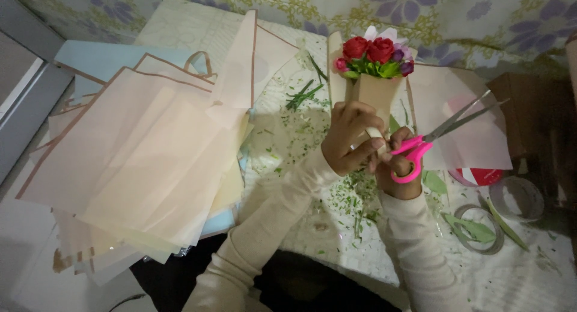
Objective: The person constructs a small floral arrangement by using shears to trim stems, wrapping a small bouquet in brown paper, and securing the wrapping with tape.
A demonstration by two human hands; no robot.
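Observation:
My left hand (348, 138) grips the lower part of a small bouquet (375, 57) of red and purple flowers wrapped in beige paper (374, 93), held upright above the table. My right hand (399, 171) holds pink-handled scissors (415, 153) just right of the bouquet's stem; their metal blades (466, 114) point up and to the right, slightly apart. Both hands touch at the bottom of the wrap.
A fanned stack of peach and pale blue wrapping sheets (138, 156) covers the left. Green stem cuttings (303, 96) litter the white tablecloth (529, 276). Tape rolls (478, 228) and a clear ring (517, 198) lie at right, by a red round object (481, 177).

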